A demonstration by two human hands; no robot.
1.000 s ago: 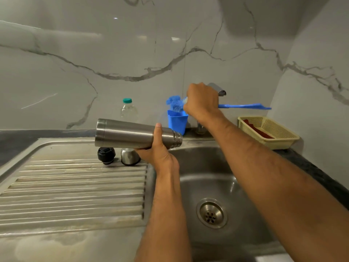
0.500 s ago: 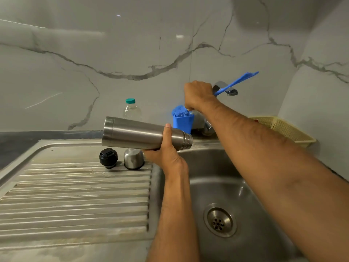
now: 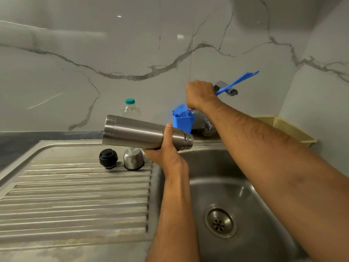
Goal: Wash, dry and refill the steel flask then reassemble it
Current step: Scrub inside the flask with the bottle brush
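My left hand (image 3: 166, 152) grips the steel flask (image 3: 139, 132) near its neck and holds it sideways over the sink's left edge, threaded mouth pointing right. My right hand (image 3: 200, 94) grips a blue bottle brush by its handle (image 3: 238, 81). The brush's blue head sits in a blue cup (image 3: 183, 121) behind the flask, the handle tilted up to the right. The black stopper (image 3: 108, 158) and the steel cap cup (image 3: 133, 158), standing upside down, rest side by side on the drainboard (image 3: 75, 195) below the flask.
The steel sink basin (image 3: 236, 186) with its drain (image 3: 220, 223) lies below my right arm. A tap (image 3: 225, 87) juts out behind my right hand. A clear plastic bottle with a teal lid (image 3: 130, 108) stands by the wall. A yellow basket (image 3: 289, 129) sits at the right.
My right hand has swung the brush from level to tilted, handle up, and lowered its head into the blue cup. My left hand keeps the flask in the same pose.
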